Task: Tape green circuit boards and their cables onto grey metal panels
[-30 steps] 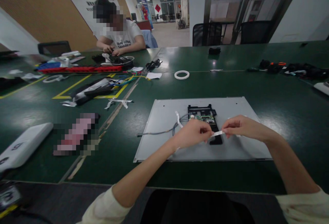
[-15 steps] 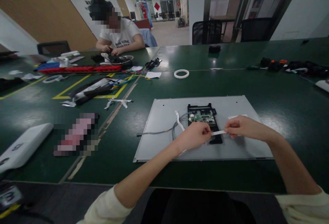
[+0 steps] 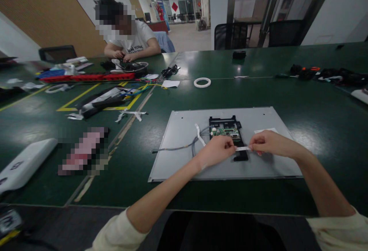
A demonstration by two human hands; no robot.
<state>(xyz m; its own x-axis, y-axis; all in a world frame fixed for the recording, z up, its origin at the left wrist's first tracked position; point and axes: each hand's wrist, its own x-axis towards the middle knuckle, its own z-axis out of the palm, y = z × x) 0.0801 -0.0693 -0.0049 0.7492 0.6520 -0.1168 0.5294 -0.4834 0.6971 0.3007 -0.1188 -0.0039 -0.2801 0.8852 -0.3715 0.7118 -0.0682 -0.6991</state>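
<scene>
A short strip of white tape (image 3: 243,149) is stretched between my two hands. My left hand (image 3: 220,149) pinches its left end, and my right hand (image 3: 266,143) pinches the right end with curled fingers. Below them lies a flat grey panel (image 3: 172,166) on the green table. A black plastic bracket (image 3: 240,158) with a green circuit board (image 3: 225,132) sits at the panel's middle, partly hidden by my left hand. Grey cables (image 3: 175,149) run left from the board, and another white tape piece (image 3: 200,134) lies across them.
A roll of white tape (image 3: 202,82) lies beyond the panel. To the left are a phone with a blurred pink screen (image 3: 84,149), a white device (image 3: 27,164), and tape scraps (image 3: 132,114). Across the table a person (image 3: 135,42) handles dark cables. Black tools (image 3: 301,71) lie far right.
The two hands stay almost where they were, both still holding the tape strip. My right hand has shifted very slightly left, closer to my left hand. The whole view has drifted a little.
</scene>
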